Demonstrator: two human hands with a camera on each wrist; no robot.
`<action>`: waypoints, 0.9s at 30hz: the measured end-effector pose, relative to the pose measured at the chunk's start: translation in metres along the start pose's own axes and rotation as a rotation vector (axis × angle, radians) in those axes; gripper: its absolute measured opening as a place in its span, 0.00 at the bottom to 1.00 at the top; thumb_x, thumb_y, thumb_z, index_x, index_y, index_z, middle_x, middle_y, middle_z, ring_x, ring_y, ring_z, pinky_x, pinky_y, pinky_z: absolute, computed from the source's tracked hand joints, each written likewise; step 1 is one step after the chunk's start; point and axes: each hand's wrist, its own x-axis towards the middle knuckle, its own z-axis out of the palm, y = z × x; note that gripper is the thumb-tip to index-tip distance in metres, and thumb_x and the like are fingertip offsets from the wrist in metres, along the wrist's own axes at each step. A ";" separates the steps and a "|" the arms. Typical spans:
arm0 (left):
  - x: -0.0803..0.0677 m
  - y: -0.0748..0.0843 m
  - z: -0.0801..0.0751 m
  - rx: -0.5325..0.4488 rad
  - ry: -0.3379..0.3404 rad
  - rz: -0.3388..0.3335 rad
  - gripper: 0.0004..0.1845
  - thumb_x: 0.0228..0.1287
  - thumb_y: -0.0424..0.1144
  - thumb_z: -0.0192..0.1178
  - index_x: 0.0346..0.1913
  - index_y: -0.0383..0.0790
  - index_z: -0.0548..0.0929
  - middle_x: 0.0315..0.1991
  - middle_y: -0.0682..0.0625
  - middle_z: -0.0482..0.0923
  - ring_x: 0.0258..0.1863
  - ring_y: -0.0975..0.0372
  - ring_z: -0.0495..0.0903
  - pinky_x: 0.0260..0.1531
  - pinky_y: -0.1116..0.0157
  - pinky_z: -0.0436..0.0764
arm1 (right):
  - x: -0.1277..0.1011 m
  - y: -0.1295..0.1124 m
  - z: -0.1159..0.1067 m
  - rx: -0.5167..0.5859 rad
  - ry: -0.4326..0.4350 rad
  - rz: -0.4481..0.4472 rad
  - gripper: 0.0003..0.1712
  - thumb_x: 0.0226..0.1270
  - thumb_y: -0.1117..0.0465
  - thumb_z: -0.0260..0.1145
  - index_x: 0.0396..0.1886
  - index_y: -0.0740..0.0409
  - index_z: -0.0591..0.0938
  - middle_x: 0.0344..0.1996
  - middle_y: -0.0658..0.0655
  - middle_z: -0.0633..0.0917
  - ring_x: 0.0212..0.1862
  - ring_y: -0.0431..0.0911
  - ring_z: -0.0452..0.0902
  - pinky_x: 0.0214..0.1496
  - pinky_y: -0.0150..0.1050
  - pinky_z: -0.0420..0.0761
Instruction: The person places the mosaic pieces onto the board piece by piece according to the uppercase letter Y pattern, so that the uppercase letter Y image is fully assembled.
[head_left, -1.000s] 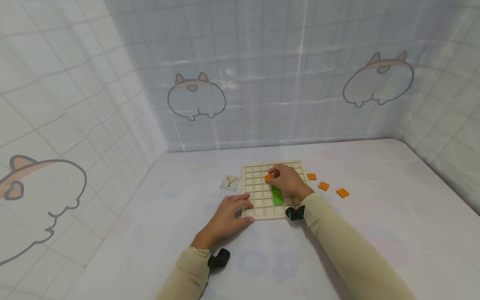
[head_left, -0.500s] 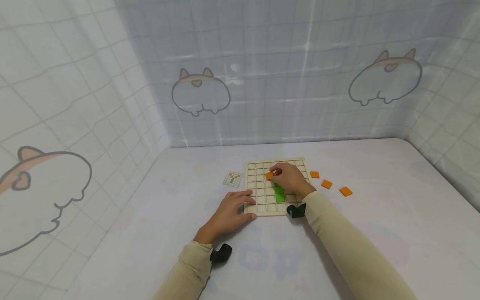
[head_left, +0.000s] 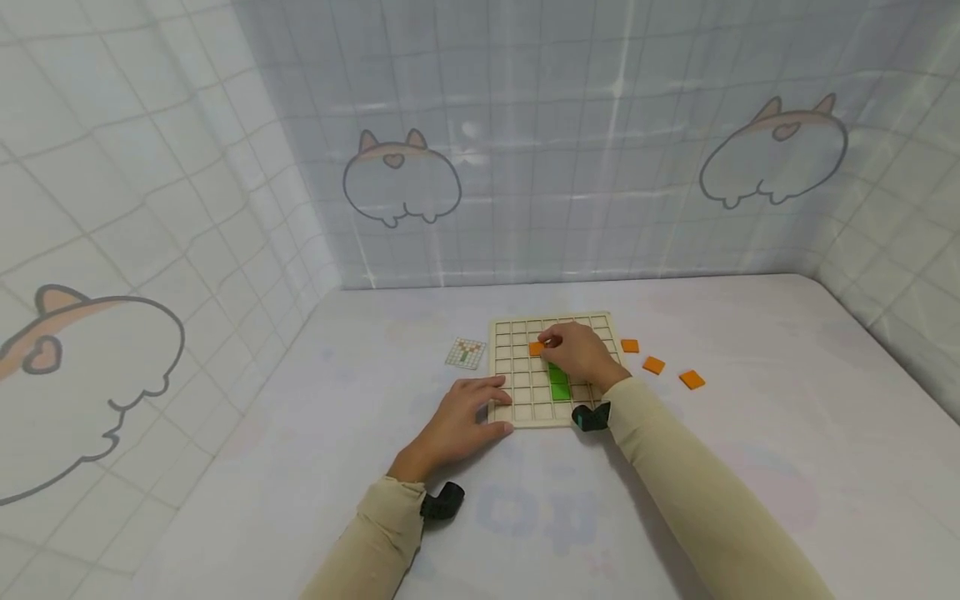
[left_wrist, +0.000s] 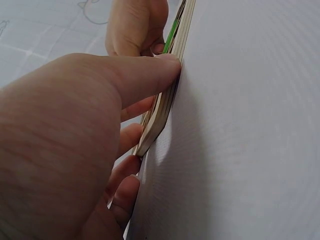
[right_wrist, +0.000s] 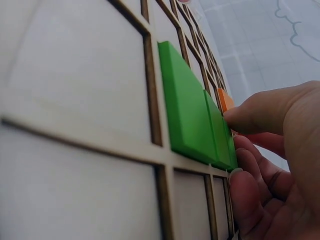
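Note:
A pale wooden grid board [head_left: 521, 388] lies on the table with green tiles [head_left: 559, 383] seated in one column. My right hand [head_left: 579, 352] is over the board's upper part, thumb and forefinger pinching the edge of an orange tile [head_left: 536, 348] that lies on the grid above and left of the green ones. In the right wrist view, the orange tile [right_wrist: 225, 99] shows just past the thumb, partly covered. My left hand [head_left: 462, 418] rests at the board's near left corner. Its extended thumb touches the front edge and its spread fingers the left side, as the left wrist view shows.
Three loose orange tiles lie right of the board: one close to its edge [head_left: 630, 345], a middle tile [head_left: 653, 365] and a nearer tile [head_left: 692, 380]. A small pattern card [head_left: 466, 353] with a coloured grid picture lies left of the board. Cloth walls [head_left: 525, 208] enclose the table.
The orange tile in my right hand has gone from slightly raised and tilted to lying flatter on the grid. My left hand keeps its place on the board. The head view has shifted slightly.

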 end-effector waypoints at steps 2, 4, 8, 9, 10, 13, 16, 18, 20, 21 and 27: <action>0.000 0.000 0.000 0.002 -0.001 0.000 0.17 0.62 0.48 0.70 0.53 0.51 0.84 0.72 0.53 0.68 0.68 0.51 0.63 0.66 0.49 0.63 | 0.000 -0.001 0.000 -0.012 -0.008 -0.003 0.19 0.70 0.57 0.64 0.58 0.54 0.85 0.50 0.56 0.86 0.52 0.51 0.80 0.56 0.48 0.78; 0.001 0.000 0.000 0.003 -0.004 0.001 0.18 0.62 0.48 0.70 0.53 0.51 0.84 0.72 0.53 0.68 0.68 0.51 0.63 0.66 0.49 0.63 | 0.000 -0.001 0.000 -0.028 -0.015 -0.002 0.19 0.70 0.57 0.64 0.58 0.54 0.85 0.51 0.56 0.86 0.52 0.50 0.80 0.56 0.48 0.77; 0.001 0.000 0.000 0.013 -0.002 0.005 0.18 0.63 0.48 0.70 0.54 0.51 0.84 0.72 0.52 0.68 0.68 0.51 0.64 0.66 0.49 0.63 | 0.001 -0.002 -0.001 -0.044 -0.020 0.000 0.19 0.71 0.57 0.63 0.59 0.55 0.84 0.51 0.56 0.85 0.52 0.50 0.79 0.56 0.48 0.77; 0.002 0.000 0.000 0.015 -0.003 0.005 0.18 0.63 0.48 0.70 0.54 0.51 0.84 0.72 0.52 0.68 0.69 0.51 0.63 0.66 0.49 0.63 | 0.001 -0.002 -0.001 -0.047 -0.020 0.003 0.19 0.71 0.56 0.63 0.59 0.55 0.84 0.51 0.56 0.85 0.52 0.50 0.79 0.56 0.48 0.77; 0.002 0.000 0.000 0.016 -0.003 0.006 0.18 0.63 0.48 0.70 0.54 0.51 0.84 0.72 0.52 0.68 0.69 0.51 0.63 0.66 0.49 0.63 | 0.001 -0.002 -0.001 -0.046 -0.019 0.003 0.19 0.71 0.56 0.63 0.59 0.55 0.84 0.51 0.56 0.85 0.52 0.50 0.79 0.56 0.48 0.77; 0.002 0.001 -0.001 0.017 -0.007 0.011 0.18 0.63 0.48 0.69 0.54 0.50 0.84 0.72 0.52 0.68 0.68 0.51 0.63 0.66 0.49 0.63 | 0.000 -0.002 -0.001 -0.039 -0.016 0.001 0.20 0.71 0.56 0.63 0.59 0.56 0.84 0.51 0.57 0.85 0.52 0.51 0.79 0.56 0.49 0.77; 0.003 0.001 -0.002 0.014 -0.010 0.018 0.18 0.63 0.48 0.69 0.54 0.49 0.84 0.72 0.51 0.68 0.68 0.50 0.64 0.65 0.49 0.63 | 0.001 0.001 -0.001 -0.012 -0.010 0.007 0.20 0.71 0.56 0.63 0.59 0.57 0.83 0.51 0.57 0.85 0.52 0.51 0.78 0.57 0.49 0.76; 0.003 0.002 -0.003 0.013 -0.009 0.022 0.18 0.63 0.48 0.69 0.54 0.49 0.84 0.72 0.51 0.68 0.68 0.49 0.64 0.65 0.48 0.64 | 0.001 0.002 -0.001 0.016 -0.003 0.014 0.20 0.71 0.56 0.64 0.59 0.56 0.83 0.51 0.57 0.85 0.52 0.51 0.78 0.57 0.49 0.76; 0.003 0.002 -0.004 0.012 -0.007 0.020 0.18 0.63 0.48 0.69 0.54 0.49 0.84 0.72 0.51 0.68 0.68 0.49 0.64 0.65 0.48 0.64 | 0.001 0.004 -0.001 0.042 0.004 0.019 0.20 0.71 0.56 0.64 0.59 0.56 0.83 0.50 0.56 0.85 0.52 0.51 0.78 0.56 0.49 0.76; 0.003 0.001 -0.004 0.010 -0.005 0.021 0.18 0.63 0.47 0.69 0.54 0.48 0.84 0.72 0.51 0.68 0.68 0.49 0.64 0.65 0.48 0.64 | 0.001 0.004 -0.001 0.051 0.007 0.019 0.19 0.71 0.57 0.64 0.59 0.56 0.84 0.49 0.56 0.85 0.51 0.51 0.78 0.56 0.48 0.77; 0.001 0.000 -0.003 -0.004 0.001 0.024 0.17 0.63 0.47 0.70 0.53 0.48 0.84 0.71 0.51 0.69 0.68 0.49 0.64 0.65 0.48 0.64 | 0.000 0.003 0.000 0.071 0.011 0.024 0.19 0.71 0.57 0.64 0.58 0.57 0.84 0.49 0.56 0.85 0.51 0.51 0.78 0.56 0.49 0.77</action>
